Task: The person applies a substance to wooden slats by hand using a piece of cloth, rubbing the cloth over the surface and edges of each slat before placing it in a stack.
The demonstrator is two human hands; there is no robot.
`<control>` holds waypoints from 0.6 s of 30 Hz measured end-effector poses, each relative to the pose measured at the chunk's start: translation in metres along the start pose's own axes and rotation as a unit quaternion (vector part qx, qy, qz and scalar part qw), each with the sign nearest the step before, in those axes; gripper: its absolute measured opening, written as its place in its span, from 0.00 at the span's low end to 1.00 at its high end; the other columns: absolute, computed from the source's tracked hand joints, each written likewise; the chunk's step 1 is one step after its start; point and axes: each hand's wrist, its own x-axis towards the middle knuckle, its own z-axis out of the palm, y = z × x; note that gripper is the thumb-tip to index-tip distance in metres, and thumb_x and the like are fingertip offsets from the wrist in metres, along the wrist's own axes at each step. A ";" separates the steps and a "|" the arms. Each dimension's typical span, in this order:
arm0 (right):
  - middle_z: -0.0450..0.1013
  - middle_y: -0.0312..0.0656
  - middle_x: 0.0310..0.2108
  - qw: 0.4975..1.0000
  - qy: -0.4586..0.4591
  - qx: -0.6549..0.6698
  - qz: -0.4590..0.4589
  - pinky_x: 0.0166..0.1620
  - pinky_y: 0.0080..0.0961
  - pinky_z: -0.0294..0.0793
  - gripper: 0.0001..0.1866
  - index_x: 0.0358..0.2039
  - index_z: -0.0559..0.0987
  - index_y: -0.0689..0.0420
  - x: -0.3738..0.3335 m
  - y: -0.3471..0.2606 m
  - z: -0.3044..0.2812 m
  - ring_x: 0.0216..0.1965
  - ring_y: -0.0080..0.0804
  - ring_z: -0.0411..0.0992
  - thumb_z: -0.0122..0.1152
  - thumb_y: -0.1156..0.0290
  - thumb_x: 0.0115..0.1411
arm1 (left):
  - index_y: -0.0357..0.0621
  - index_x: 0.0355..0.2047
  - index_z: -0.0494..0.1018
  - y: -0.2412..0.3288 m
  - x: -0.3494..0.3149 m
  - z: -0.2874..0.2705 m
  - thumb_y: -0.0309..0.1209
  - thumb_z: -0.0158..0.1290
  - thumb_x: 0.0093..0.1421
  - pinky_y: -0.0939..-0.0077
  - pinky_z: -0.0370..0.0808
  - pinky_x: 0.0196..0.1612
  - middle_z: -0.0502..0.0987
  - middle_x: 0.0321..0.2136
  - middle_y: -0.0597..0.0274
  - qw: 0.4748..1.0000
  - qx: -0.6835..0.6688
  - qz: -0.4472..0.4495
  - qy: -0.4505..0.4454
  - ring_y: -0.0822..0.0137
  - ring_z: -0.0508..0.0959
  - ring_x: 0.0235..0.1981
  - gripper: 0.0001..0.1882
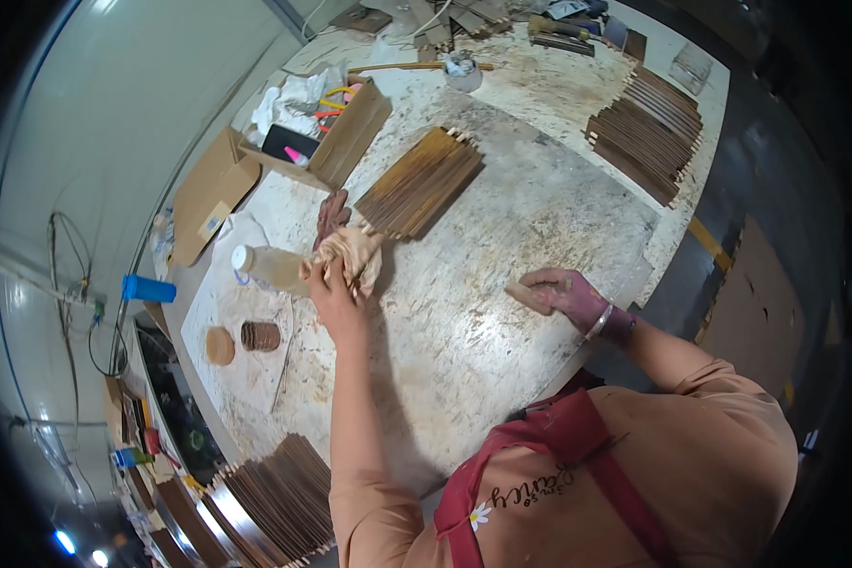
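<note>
Just beside left hand (335,287) and cloth (354,254), a bottle (273,269) of pale liquid (290,275)

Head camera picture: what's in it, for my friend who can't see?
A person's left hand is on a crumpled cream cloth and the gloved right hand holds a small tan piece, at a stained white table. Stacked brown strips lie beyond.

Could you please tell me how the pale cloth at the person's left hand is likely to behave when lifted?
The cloth would probably be floppy and droop, since it is bunched in soft folds at the left hand. It looks thin, so likely light. Its crumpled shape suggests little tendency to roll.
</note>
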 end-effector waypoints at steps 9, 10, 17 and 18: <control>0.66 0.49 0.59 0.950 -0.004 0.313 0.013 0.41 0.23 0.78 0.34 0.65 0.59 0.59 0.147 -0.043 -0.102 0.49 0.29 0.73 0.58 0.57 0.64 | 0.45 0.62 0.61 0.013 -0.007 0.007 0.44 0.49 0.65 0.59 0.60 0.63 0.65 0.61 0.53 0.934 -0.268 -0.200 -0.126 0.54 0.64 0.62 0.29; 0.68 0.49 0.57 0.913 -0.025 0.406 0.035 0.37 0.22 0.78 0.31 0.65 0.61 0.57 0.174 -0.031 -0.115 0.45 0.27 0.74 0.55 0.57 0.66 | 0.45 0.62 0.61 0.028 -0.009 0.014 0.46 0.47 0.67 0.59 0.59 0.63 0.65 0.60 0.54 0.837 -0.426 -0.305 -0.157 0.56 0.64 0.62 0.29; 0.71 0.38 0.40 0.873 -0.044 0.479 0.083 0.30 0.22 0.70 0.14 0.50 0.73 0.54 0.258 -0.042 -0.092 0.37 0.29 0.71 0.54 0.66 0.66 | 0.55 0.67 0.53 0.045 0.053 0.069 0.69 0.33 0.63 0.48 0.60 0.61 0.59 0.64 0.58 0.573 -0.648 -0.486 -0.125 0.58 0.60 0.64 0.42; 0.72 0.40 0.42 0.872 -0.069 0.479 0.080 0.32 0.24 0.69 0.14 0.51 0.73 0.51 0.266 -0.036 -0.098 0.38 0.31 0.71 0.51 0.65 0.67 | 0.59 0.67 0.54 0.049 0.059 0.071 0.71 0.30 0.62 0.47 0.61 0.60 0.60 0.64 0.59 0.551 -0.653 -0.504 -0.129 0.58 0.61 0.63 0.42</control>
